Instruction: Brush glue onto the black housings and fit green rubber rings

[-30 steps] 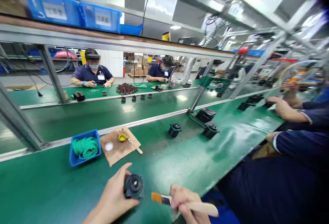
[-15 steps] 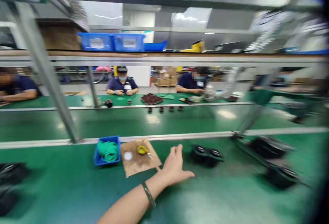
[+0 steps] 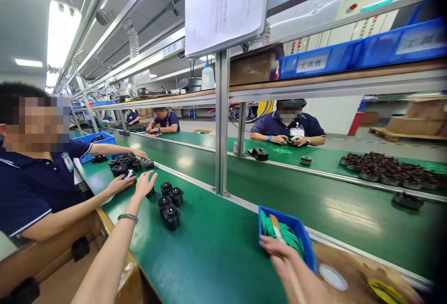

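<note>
My left hand, with a bracelet at the wrist, is stretched out over the bench at the left. Its fingers are extended and apart, close to a black round part that they partly cover. Several more black round parts stand upright just to its right. My right hand is closed around what looks like a small brush, its pale tip pointing up and away. Behind the brush lies a blue bin of green rings.
At the left a co-worker holds a black part beside a cluster of black parts. An open carton stands below the bench edge. A metal post rises mid-bench. Brown cardboard with a yellow-rimmed tin lies at the lower right.
The view has swung to the left. My left hand has gone from beside the cardboard to the black parts near the co-worker. My right hand has come into view with the brush.
</note>
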Available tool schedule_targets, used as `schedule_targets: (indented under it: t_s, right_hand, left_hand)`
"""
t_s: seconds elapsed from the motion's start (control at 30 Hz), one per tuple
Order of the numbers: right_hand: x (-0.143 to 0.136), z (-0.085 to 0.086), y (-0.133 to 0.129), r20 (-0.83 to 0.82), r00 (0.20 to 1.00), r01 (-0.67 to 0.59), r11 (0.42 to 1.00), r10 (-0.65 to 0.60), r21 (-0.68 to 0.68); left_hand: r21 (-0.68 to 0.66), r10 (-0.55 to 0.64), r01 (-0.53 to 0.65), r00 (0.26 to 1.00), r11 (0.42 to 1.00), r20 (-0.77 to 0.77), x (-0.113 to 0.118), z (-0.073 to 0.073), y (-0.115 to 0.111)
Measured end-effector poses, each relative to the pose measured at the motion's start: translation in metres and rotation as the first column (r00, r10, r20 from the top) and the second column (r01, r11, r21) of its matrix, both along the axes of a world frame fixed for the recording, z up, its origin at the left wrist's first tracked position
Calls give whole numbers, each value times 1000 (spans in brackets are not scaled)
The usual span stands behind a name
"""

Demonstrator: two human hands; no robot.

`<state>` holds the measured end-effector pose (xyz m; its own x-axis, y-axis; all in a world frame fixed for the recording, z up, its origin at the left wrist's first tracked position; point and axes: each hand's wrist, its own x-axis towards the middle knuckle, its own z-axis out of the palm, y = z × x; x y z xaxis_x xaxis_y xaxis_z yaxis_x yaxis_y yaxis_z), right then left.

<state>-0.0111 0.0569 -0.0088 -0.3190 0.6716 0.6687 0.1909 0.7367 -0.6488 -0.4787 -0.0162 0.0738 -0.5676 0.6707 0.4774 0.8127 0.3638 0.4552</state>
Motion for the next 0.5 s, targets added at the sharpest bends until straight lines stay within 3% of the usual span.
schedule_targets:
  t_s: [0.1, 0.23, 0.37, 0.5]
  right_hand:
    - [-107, 12, 2, 39, 983, -177, 983, 179, -49]
    - [-224, 4, -6, 12, 969, -245, 967, 247, -69]
    - [-282, -10, -9, 96, 967, -224, 969, 234, -107]
    - [-299, -14, -8, 146, 961, -213, 964, 236, -158]
  left_hand:
    - [-70, 14, -11, 999, 998, 45, -41, -18, 0]
    - [-146, -102, 113, 991, 983, 82, -61, -39, 19]
    - [-194, -236, 251, 967, 948, 98, -53, -49, 42]
    - [-212, -276, 292, 956, 933, 100, -28, -56, 48]
